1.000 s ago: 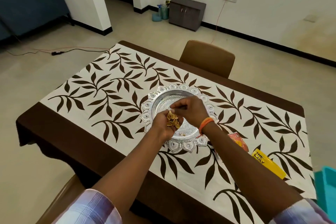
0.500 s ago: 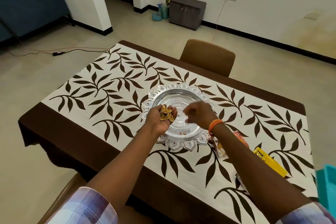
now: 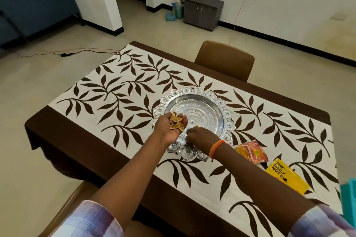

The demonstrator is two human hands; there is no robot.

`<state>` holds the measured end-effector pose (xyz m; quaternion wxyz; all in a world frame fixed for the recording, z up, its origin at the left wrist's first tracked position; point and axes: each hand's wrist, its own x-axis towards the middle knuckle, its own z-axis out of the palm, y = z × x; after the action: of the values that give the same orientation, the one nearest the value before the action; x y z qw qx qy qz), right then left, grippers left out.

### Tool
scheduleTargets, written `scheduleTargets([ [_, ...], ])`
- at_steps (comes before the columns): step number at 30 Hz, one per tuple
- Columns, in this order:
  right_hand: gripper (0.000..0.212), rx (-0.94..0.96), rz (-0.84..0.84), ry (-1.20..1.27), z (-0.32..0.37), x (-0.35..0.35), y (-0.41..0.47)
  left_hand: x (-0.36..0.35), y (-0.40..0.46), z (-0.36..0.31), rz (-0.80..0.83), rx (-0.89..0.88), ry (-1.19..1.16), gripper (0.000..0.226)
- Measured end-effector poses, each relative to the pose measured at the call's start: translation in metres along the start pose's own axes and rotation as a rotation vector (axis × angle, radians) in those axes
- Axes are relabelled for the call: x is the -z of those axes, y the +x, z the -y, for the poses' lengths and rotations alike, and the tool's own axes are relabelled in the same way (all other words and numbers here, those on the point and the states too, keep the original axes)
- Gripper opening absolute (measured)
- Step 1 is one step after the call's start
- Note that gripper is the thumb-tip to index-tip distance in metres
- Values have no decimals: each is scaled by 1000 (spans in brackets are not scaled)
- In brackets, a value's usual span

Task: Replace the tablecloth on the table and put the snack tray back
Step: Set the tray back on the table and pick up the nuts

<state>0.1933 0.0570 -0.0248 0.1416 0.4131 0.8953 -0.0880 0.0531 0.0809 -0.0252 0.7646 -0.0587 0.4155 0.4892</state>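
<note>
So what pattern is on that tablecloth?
The tablecloth has dark brown leafy branches on white, with a plain dark brown border. The head view shows it.

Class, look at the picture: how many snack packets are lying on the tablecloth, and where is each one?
2. An orange-red packet lies beside the silver tray, just right of the right wrist; a yellow packet lies further right, nearer the table's edge. Others may be hidden.
</note>
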Motion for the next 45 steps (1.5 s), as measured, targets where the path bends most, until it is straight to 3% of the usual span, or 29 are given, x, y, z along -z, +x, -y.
scheduleTargets([
  [4,19,-2,-17,-94,2,-4,-2,1,1,1,-2,1,-3,34],
  [13,23,-126,-170,-50,-5,-25,-3,-2,1,3,14,-1,6,31],
  [16,18,-315,-250,337,-12,-26,-6,-2,0,5,18,8,-10,32],
  [19,12,-529,-596,843,-13,-15,-12,-2,0,7,24,12,-22,33],
  [21,10,-541,-754,991,-11,0,-15,-2,-2,8,21,14,-21,31],
  [23,11,-475,-795,1027,-5,17,-15,-3,-4,11,18,22,-9,29],
  [27,13,-347,-734,873,11,40,-10,-10,-10,14,87,50,58,36],
  [31,18,-354,-651,741,18,45,-6,-14,-14,14,143,63,136,37],
  [36,18,-349,-807,821,15,49,-10,-17,-22,9,180,63,80,39],
  [40,13,-525,-930,890,-4,35,-17,-16,-21,0,100,47,-61,27],
  [42,6,-578,-790,816,-13,17,-21,-13,-20,-7,78,27,-70,27],
  [45,15,-502,-380,649,-13,-13,-20,-8,-19,-13,64,20,-72,29],
])
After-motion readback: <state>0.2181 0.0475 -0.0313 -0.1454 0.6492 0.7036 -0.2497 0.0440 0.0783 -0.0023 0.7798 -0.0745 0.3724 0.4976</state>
